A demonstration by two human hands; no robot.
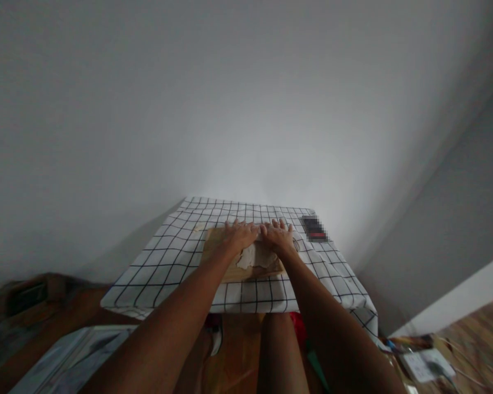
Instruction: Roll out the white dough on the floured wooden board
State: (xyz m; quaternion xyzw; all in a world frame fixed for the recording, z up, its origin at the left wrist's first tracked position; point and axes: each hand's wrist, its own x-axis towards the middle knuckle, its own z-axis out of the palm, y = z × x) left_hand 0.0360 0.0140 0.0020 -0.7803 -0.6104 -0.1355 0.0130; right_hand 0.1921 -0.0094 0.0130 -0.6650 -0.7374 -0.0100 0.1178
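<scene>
A pale, flat sheet that looks like dough [256,257] lies on a wooden board [214,241], its near edge ragged. Across the far part of the sheet rests my left hand [240,234], fingers spread and pointing away from me. My right hand [277,235] is beside it with its fingers likewise stretched out, and the thumbs nearly meet. Whatever is directly beneath the palms is hidden. A small light-coloured edge shows just right of my right hand, too blurred to name.
A white cloth with dark grid lines [160,262] covers the table, which stands near a pale wall [246,109]. A dark, pixelated object [314,229] lies at the back right. Below right, a white box-like item [425,365] and cables are on the floor.
</scene>
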